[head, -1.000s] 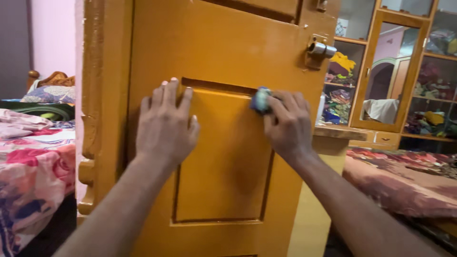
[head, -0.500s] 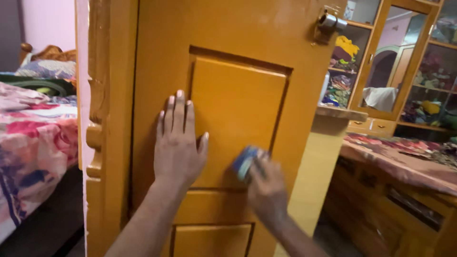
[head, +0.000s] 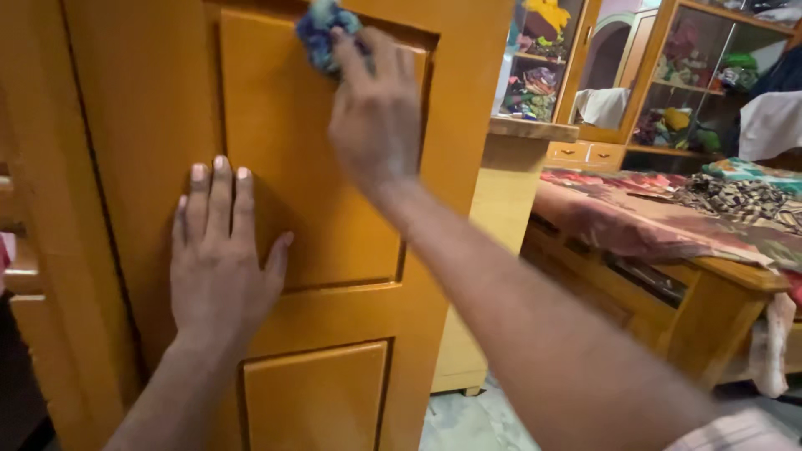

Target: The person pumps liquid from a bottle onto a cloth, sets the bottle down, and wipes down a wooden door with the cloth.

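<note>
Cloth gripped in right hand, left hand lying flat, fingers spread.
Risking door swinging away under pressing, cloth slipping off raised panel edge.

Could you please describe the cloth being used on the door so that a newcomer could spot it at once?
Start at the big orange wooden door and go to the top edge of its upper raised panel. There the right hand presses a small crumpled blue cloth, the only blue thing on the orange wood.
</note>
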